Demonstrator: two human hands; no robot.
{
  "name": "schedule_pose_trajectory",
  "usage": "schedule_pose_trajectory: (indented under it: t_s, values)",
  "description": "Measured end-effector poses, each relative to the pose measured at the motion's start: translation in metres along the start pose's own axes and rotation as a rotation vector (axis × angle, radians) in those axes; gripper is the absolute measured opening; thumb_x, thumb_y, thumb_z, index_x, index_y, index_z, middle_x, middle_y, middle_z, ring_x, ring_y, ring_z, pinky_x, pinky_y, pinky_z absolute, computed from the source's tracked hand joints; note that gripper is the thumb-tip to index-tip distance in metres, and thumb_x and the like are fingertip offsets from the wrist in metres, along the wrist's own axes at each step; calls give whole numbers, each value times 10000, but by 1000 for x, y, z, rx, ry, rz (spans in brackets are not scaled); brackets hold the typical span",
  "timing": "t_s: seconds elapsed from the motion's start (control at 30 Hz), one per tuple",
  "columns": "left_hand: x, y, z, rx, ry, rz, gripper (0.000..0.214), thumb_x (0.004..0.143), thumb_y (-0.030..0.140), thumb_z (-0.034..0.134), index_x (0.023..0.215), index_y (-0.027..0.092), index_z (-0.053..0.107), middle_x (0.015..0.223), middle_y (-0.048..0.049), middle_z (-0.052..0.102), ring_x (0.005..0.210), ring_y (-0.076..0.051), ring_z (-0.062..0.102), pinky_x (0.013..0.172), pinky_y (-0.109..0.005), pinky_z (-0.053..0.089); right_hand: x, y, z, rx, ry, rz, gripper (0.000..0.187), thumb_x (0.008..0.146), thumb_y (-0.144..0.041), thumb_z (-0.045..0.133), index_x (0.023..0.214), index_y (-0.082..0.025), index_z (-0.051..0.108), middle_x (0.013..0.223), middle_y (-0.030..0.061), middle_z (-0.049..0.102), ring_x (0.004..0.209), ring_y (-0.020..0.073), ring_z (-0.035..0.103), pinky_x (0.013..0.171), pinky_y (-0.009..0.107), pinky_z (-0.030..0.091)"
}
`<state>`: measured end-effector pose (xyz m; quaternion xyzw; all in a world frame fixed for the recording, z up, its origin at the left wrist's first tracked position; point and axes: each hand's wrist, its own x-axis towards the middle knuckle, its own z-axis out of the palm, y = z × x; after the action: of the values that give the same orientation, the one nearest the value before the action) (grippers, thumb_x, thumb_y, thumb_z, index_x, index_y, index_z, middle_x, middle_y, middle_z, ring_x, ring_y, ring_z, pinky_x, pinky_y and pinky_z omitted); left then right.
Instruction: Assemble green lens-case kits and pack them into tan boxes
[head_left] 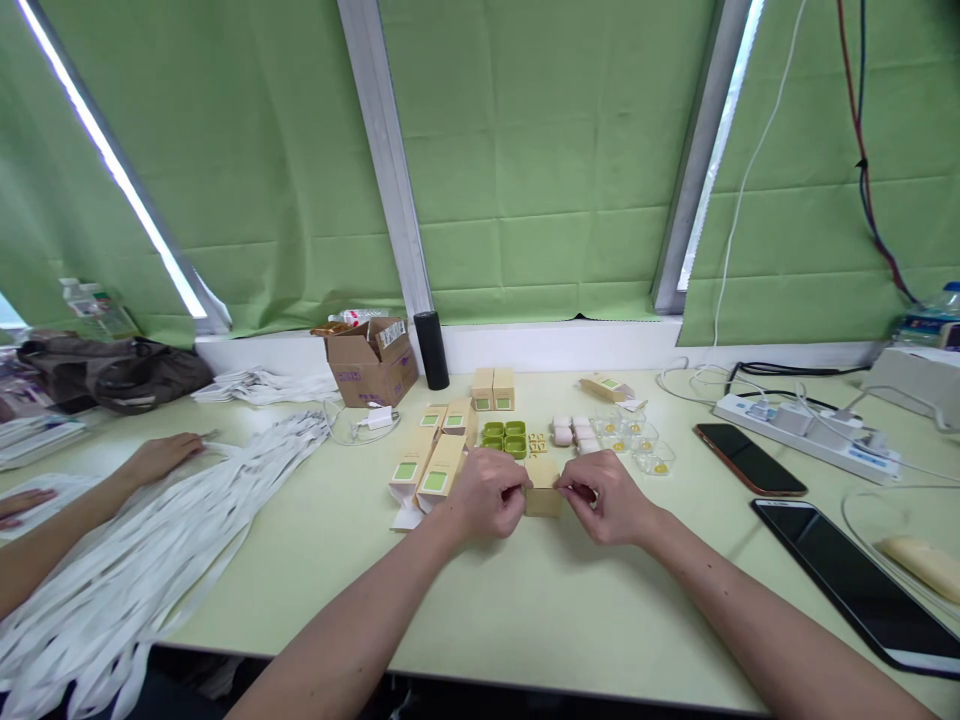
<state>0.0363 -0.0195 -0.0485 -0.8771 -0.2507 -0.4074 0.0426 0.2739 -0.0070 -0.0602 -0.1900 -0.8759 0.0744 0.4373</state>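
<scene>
Between both hands stands a small tan cardboard box (543, 492). My left hand (491, 492) pinches its left upper edge, and my right hand (606, 497) pinches the right upper edge. Several tan boxes with green labels (442, 466) lie left of my left hand, some with white flaps sticking out. Just beyond the held box are green square cups (504, 437) and small yellowish pieces (537, 444). White-and-pink rounded pieces (574, 433) and clear cups with yellow centres (634, 436) sit beyond my right hand.
Two tan boxes (493, 388) stand farther back, near a black cylinder (431, 350) and an open brown carton (371, 362). Phones (750, 459) and a power strip (806, 437) lie at right. At left, another person's hand (166, 457) touches white straps (172, 530).
</scene>
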Motion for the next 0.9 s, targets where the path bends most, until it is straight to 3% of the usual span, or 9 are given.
schedule_pose_trajectory:
  t_s: [0.13,0.23,0.3,0.43,0.6,0.77,0.9]
  values:
    - [-1,1,1,27,22,-81,191,732,122,526,757,208,695,520,11,570,463,-162,498,513,-303,323,-1,3,-3,-9,-30,38,117,812,-119,596,858,-227,606,557,-75,471,494,121,437,554,271,316]
    - [-1,2,3,142,56,-248,342,790,106,535,1016,184,780,622,-10,690,502,-172,575,545,-297,387,-3,6,-6,-30,-68,101,229,817,-141,616,1028,-227,609,589,-91,472,502,126,437,564,270,324]
    - [-1,2,4,228,18,-359,413,802,95,551,1123,188,794,673,-22,739,536,-189,621,567,-301,410,-4,9,-7,-34,-106,147,281,818,-146,621,1082,-231,580,607,-94,483,510,130,441,566,269,318]
    - [0,1,5,291,-65,-433,298,781,99,597,957,202,813,671,-33,752,572,-221,657,586,-318,422,-4,13,-9,-40,-149,228,305,818,-139,609,1097,-240,538,615,-95,511,524,138,451,567,264,307]
    - [1,6,4,213,-40,-375,181,753,77,572,667,203,670,571,-6,657,511,-172,578,546,-296,344,-3,21,-6,-104,-156,370,271,848,-148,574,1093,-253,521,618,-87,571,536,156,498,588,267,311]
    - [1,11,5,71,-40,-276,189,741,68,543,644,202,634,541,2,610,485,-152,521,530,-294,332,-1,27,3,-205,-136,538,87,943,-271,582,1025,-262,557,630,-49,635,580,192,574,600,274,308]
    - [1,8,5,44,55,-279,184,755,89,535,660,205,643,523,12,590,464,-146,505,522,-286,332,1,28,-1,-218,-137,617,35,940,-281,602,921,-251,600,626,-27,643,598,190,569,597,278,295]
